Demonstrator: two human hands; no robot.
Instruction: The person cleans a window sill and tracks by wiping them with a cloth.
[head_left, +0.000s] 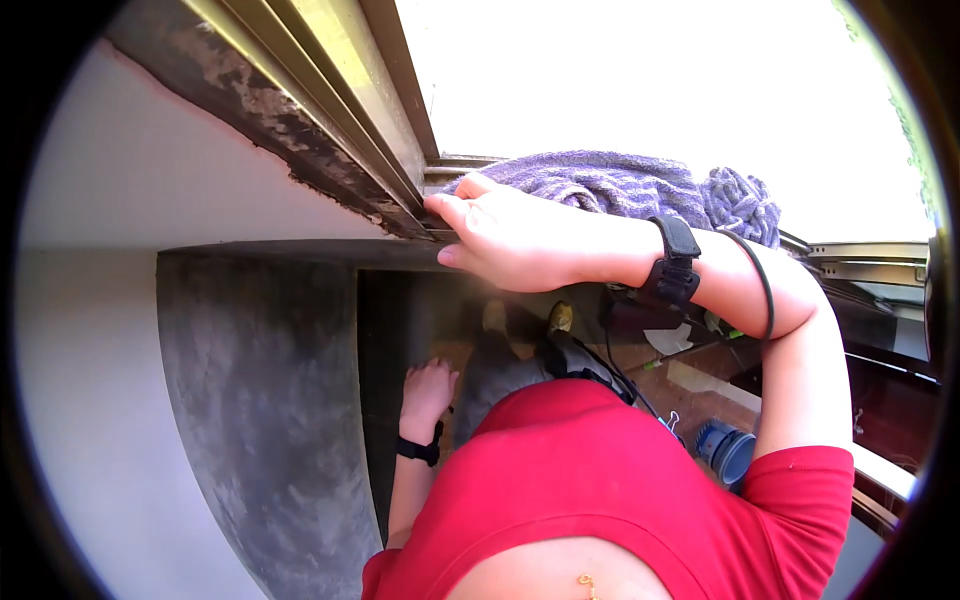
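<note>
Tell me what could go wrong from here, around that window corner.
The right hand is at the corner of the metal window frame, beside a rough, chipped strip of wall, so its fingers might get scraped.

The purple cloth is bunched loosely along the sill, so a bump from the forearm could dislodge it.

The black cord running along the right arm could snag during a reach.

Daylight floods in through the window [660, 80], burnt out to flat white. It brightly lights the right hand [500, 232] and the cloth [620, 180], leaving the floor [645, 385] dim. The wide lens bows the panel [260, 400]; black vignetting rounds the corners. The shoes [560, 318] look soft.
</note>
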